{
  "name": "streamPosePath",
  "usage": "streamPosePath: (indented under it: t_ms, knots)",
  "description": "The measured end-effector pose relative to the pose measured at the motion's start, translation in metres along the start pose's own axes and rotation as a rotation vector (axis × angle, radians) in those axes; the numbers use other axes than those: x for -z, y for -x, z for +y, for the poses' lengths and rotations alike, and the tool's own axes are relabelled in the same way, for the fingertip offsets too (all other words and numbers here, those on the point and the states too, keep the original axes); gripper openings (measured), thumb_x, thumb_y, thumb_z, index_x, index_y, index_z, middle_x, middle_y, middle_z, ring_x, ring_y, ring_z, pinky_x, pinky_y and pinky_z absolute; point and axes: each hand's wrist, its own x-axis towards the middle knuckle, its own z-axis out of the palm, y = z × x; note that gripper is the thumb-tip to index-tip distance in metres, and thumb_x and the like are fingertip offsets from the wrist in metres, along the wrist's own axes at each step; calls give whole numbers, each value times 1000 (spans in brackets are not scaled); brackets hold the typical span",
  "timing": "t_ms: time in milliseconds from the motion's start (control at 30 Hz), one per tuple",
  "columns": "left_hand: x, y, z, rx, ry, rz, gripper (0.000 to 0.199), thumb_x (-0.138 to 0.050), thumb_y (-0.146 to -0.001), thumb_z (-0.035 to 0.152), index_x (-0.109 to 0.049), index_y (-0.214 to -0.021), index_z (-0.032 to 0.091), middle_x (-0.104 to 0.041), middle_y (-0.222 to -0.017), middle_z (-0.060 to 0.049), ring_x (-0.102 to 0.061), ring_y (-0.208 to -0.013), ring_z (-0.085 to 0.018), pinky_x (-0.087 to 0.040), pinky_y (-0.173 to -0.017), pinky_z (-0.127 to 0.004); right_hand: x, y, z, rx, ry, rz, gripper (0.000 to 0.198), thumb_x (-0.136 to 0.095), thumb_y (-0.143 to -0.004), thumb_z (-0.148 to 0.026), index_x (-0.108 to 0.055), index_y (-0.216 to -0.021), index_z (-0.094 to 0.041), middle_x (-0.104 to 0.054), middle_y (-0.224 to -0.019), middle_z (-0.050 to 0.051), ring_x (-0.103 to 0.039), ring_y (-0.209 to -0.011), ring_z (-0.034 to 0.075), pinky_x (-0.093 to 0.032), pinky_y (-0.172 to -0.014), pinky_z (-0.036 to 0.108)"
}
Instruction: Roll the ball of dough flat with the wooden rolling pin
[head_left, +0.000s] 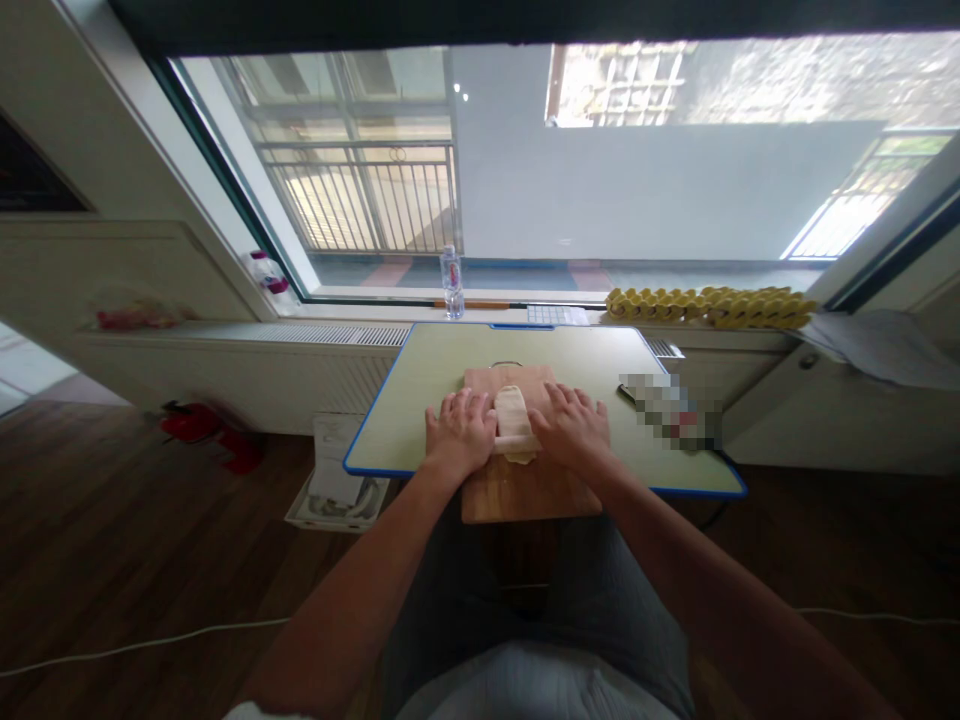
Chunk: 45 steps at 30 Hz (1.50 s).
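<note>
A wooden cutting board [529, 492] lies on the small table, its near end jutting past the table's front edge. On it rests a flattened, pale oblong piece of dough [513, 408]. Across the lower part of the dough runs a light rolling pin [517, 443], its ends hidden beneath my hands. My left hand [463, 428] presses on the pin's left end, fingers stretched forward and apart. At the other end, my right hand [574, 425] lies over the pin with its fingers also spread. A little dough shows on the near side of the pin.
The pale table [397, 420] has a blue rim and stands against the window sill. A blurred-out object [667, 410] lies on its right. Along the sill are a clear bottle [451, 285] and a yellow bumpy row [709, 307]. A box [337, 505] and red extinguisher [214, 435] sit left.
</note>
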Motion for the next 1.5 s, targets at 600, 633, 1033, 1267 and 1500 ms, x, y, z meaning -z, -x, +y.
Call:
streamPosePath:
  t_ms: [600, 633, 1033, 1267, 1500]
  knots:
    - [0, -3, 1, -13, 19, 123, 44, -36, -107, 43, -67, -132, 26, -66, -146, -7, -58, -129, -30, -42, -112, -52, -3, -9, -1, -3, -40, -15, 65, -40, -100, -53, -49, -154, -19, -57, -154, 14, -47, -141, 34, -35, -116, 53]
    - [0, 5, 2, -21, 16, 144, 44, -35, -107, 42, -67, -132, 26, -66, -146, -7, -58, -130, -29, -42, -113, -52, -4, -4, -1, 3, -35, -5, 65, -41, -100, -54, -49, -154, -19, -57, -155, 14, -47, -141, 34, -35, -116, 52]
    - [-3, 3, 4, -4, -8, 98, 48, -34, -106, 45, -64, -141, 32, -59, -155, -6, -50, -142, -30, -28, -124, -61, 1, -21, -6, -67, -78, -30, 67, -43, -97, -58, -52, -152, -20, -57, -154, 15, -52, -137, 35, -38, -113, 52]
    - [-5, -46, -3, 20, 3, -66, 54, -30, -105, 51, -61, -145, 31, -55, -159, -7, -52, -139, -33, -36, -118, -64, -5, -60, -10, -53, -79, 30, 59, -41, -100, -54, -62, -141, -16, -67, -138, 18, -60, -126, 34, -43, -107, 46]
    - [-4, -37, 1, 19, -21, 0, 53, -31, -106, 52, -61, -144, 31, -56, -158, -7, -51, -141, -32, -30, -122, -63, -8, -35, -2, -22, -32, 32, 53, -36, -105, -48, -63, -142, -21, -67, -142, 13, -58, -129, 31, -40, -111, 45]
